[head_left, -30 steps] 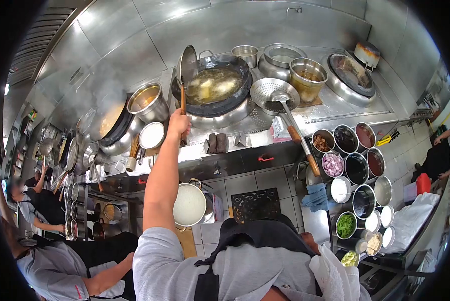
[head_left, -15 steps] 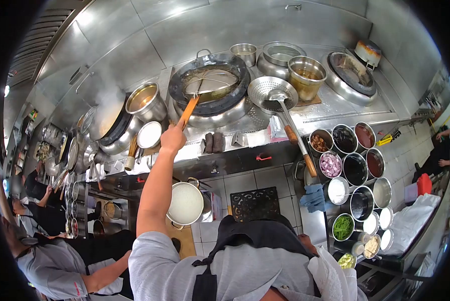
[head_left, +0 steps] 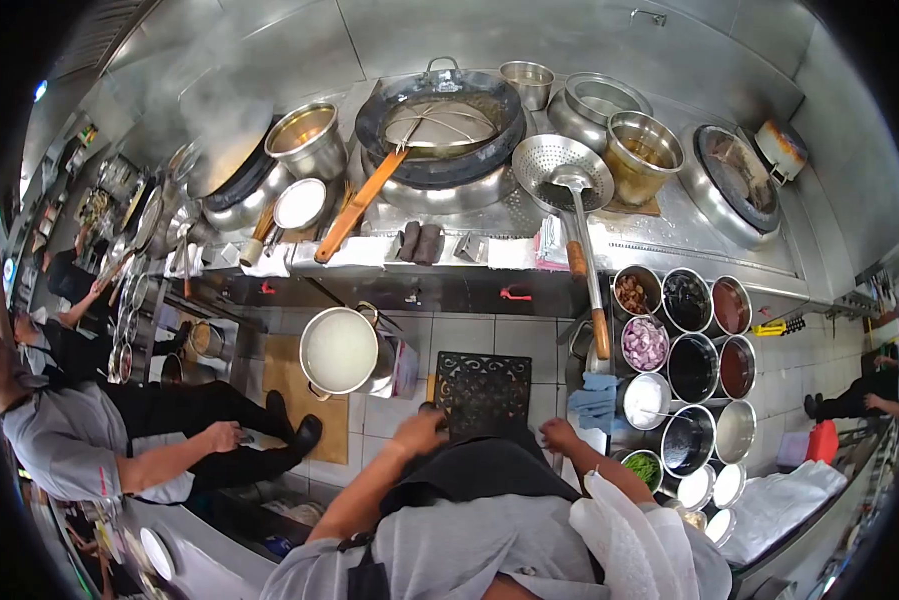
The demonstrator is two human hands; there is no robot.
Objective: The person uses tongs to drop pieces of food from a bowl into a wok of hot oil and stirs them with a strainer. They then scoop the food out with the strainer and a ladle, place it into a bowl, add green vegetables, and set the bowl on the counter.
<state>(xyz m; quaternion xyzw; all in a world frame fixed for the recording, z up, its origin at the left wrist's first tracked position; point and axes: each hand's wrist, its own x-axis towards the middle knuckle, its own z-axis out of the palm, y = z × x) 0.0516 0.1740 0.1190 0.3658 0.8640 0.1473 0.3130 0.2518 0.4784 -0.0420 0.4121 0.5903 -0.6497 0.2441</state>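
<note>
My left hand [head_left: 421, 431], slightly blurred, hangs in front of my dark apron [head_left: 469, 470] with fingers loosely bent and apart, holding nothing I can see. Opposite it my right hand [head_left: 561, 436] is also loosely curled and appears empty, near the blue cloth [head_left: 595, 398]. Away from both hands, a strainer with a wooden handle [head_left: 361, 208] rests in the wok [head_left: 381, 100], its handle sticking out over the counter's front edge. A perforated skimmer [head_left: 539, 160] and a ladle [head_left: 587, 245] lie together right of the wok.
A large pot of whitish liquid [head_left: 339, 350] stands low at the left front, near a floor mat [head_left: 484, 395]. Several ingredient containers, one with chopped onion [head_left: 645, 343], line the right side. A co-worker's arm [head_left: 174, 460] is at the left. Steam rises from another wok [head_left: 231, 165].
My left hand has let go of the strainer's wooden handle and drawn back to my waist. The strainer stays in the wok, its handle now lower. My right hand has come into view.
</note>
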